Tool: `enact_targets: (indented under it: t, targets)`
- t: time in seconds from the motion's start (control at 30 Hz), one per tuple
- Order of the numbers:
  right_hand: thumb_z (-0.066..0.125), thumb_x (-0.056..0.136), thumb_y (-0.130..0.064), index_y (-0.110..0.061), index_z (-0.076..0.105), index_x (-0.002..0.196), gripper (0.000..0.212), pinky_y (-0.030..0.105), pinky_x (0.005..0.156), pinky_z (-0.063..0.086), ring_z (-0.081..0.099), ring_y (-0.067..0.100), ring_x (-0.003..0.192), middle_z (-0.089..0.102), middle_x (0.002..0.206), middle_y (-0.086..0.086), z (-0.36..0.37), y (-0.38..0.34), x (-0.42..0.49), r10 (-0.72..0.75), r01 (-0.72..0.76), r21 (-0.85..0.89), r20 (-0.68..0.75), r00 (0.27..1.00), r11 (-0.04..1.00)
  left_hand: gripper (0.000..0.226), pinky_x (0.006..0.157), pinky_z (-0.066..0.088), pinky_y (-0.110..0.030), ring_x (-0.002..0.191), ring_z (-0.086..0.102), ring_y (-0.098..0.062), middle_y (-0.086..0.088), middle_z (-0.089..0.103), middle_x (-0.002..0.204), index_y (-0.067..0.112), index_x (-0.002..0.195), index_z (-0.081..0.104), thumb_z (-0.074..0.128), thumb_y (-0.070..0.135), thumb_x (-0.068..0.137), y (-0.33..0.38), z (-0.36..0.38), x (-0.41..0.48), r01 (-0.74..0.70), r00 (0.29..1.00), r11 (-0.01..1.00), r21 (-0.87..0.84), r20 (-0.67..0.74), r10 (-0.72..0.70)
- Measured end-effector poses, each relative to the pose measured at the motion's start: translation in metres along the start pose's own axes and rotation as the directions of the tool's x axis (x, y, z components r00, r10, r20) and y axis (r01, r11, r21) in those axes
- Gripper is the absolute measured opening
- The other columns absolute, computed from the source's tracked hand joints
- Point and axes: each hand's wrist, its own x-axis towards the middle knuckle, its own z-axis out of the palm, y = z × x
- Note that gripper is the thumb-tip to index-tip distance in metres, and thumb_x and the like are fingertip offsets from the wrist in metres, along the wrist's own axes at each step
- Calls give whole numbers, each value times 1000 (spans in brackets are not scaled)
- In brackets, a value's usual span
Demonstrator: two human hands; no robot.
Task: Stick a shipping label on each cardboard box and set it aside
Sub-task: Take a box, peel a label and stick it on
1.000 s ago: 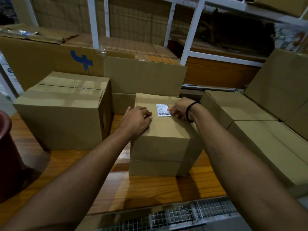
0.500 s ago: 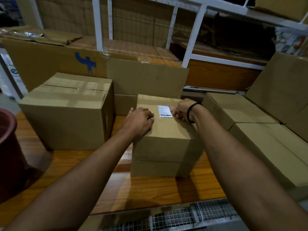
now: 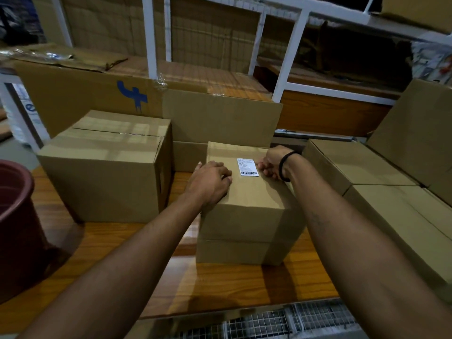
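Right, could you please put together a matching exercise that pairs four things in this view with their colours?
Things:
1. shipping label on the middle box
2. bucket at the left edge
3. wristband on the right wrist
4. printed mark on the big carton at the back

Colours:
A. black
B. dark red
C. white
D. blue

Pairs: 1-C, 2-B, 3-A, 4-D
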Motion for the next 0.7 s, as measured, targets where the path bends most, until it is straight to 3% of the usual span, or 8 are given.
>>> enact_targets:
  t: [0.17,0.33,0.47,0.57,0.6,0.63,0.7]
  targets:
    - [28,100,-10,-11,65,96,37,27,51,25,41,10,51,52,65,-2,-10,2,-1,59,-61,29,89,994,998,37,118,11,-45,137,36,-17,-2,48,146,22,130,61,44,35,100,3,0,-1,-13,1000,1000,-8,-16,13]
    - [29,94,-7,-8,61,87,33,18,42,24,36,12,45,51,60,0,1,-7,-7,39,-40,-47,-13,999,998,36,117,12,-45,134,39,-17,-2,51,142,21,129,62,45,34,99,2,1,1,-8,1000,1000,4,-19,8]
    - [31,97,-11,-10,64,84,35,24,49,25,38,12,48,51,61,-2,-4,-12,-6,87,-84,-72,33,996,994,36,118,11,-45,136,37,-16,-1,48,145,23,130,60,44,35,100,2,0,0,-2,1000,1000,4,-15,2]
    - [37,97,-11,-8,63,88,27,19,43,32,40,15,48,53,67,4,4,-16,-7,16,-21,-127,-42,999,992,37,118,10,-44,136,36,-17,-1,47,146,23,130,60,44,35,100,4,0,1,-3,1000,1000,14,-10,3]
    - [42,96,-11,-6,63,100,23,22,46,40,45,17,54,57,78,9,10,-19,-5,-50,39,-181,-60,997,983,37,118,10,-44,137,36,-17,-1,47,147,23,130,60,44,36,100,4,0,1,-1,1000,1000,14,-10,1]
    - [48,96,-14,-4,61,114,24,28,59,49,53,20,67,60,94,13,16,-23,-5,-108,86,-286,-62,992,954,37,118,10,-45,137,35,-16,-1,46,147,24,131,60,43,36,100,2,0,1,1,1000,1000,12,-11,0]
    - [60,93,-25,-3,56,126,40,35,88,51,59,26,100,59,122,14,26,-28,-7,-141,80,-506,-84,986,859,37,118,9,-45,139,33,-16,-1,45,148,25,131,59,42,37,100,-1,0,0,6,1000,1000,4,-8,-6]
